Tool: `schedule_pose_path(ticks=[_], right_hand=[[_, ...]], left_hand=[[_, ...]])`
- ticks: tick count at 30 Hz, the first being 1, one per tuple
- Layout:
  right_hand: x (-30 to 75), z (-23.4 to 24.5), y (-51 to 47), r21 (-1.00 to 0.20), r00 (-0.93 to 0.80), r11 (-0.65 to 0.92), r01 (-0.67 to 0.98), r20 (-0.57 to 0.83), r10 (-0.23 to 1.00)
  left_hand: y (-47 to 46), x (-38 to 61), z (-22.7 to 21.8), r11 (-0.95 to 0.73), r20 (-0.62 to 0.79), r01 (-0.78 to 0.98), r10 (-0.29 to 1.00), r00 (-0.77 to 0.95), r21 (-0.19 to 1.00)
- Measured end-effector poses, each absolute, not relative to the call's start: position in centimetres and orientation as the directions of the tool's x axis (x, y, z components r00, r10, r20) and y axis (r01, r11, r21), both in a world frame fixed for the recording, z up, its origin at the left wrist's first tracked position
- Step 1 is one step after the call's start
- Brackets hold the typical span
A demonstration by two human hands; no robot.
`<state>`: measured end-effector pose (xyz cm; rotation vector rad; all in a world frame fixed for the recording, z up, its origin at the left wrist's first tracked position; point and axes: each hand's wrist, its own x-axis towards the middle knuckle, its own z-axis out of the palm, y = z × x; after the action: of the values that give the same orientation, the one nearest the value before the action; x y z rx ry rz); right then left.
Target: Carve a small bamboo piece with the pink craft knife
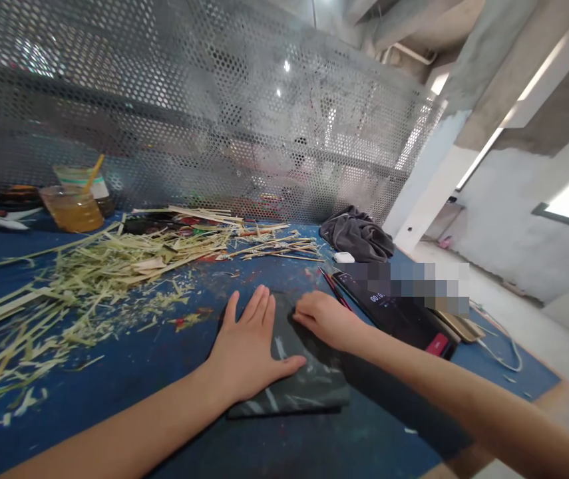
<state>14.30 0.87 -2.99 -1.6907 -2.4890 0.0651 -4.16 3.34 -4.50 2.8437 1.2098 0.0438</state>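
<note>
I have the left hand [244, 352] pressed flat, fingers spread, on a dark, pale-streaked flat piece [309, 394], while the right hand [325, 319] curls its fingers at the piece's far right side; I cannot tell whether they pinch it. The piece lies in front of me on the blue tabletop [129, 352], with a phone [398, 326] to its right, pale strips [114, 259] heaped to the left, and a perforated screen [214, 106] behind.
</note>
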Motion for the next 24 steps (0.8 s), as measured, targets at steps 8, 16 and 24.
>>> schedule_pose_path(ticks=[8, 16, 24], right_hand=[[15.8, -2.6, -3.3, -0.182, -0.402, 0.409, 0.894, 0.075, 0.913], [13.1, -3.7, 5.9, -0.217, -0.352, 0.4, 0.89, 0.23, 0.907], [14.3, -5.1, 2.6, -0.424, -0.17, 0.371, 0.826, 0.44, 0.882]], left_hand=[[3.5, -3.9, -4.8, -0.699, 0.018, 0.712, 0.714, 0.699, 0.072], [3.9, -3.9, -5.3, -0.691, 0.061, 0.721, 0.723, 0.688, 0.058], [4.3, -4.0, -6.3, -0.705, 0.151, 0.708, 0.704, 0.694, 0.036]])
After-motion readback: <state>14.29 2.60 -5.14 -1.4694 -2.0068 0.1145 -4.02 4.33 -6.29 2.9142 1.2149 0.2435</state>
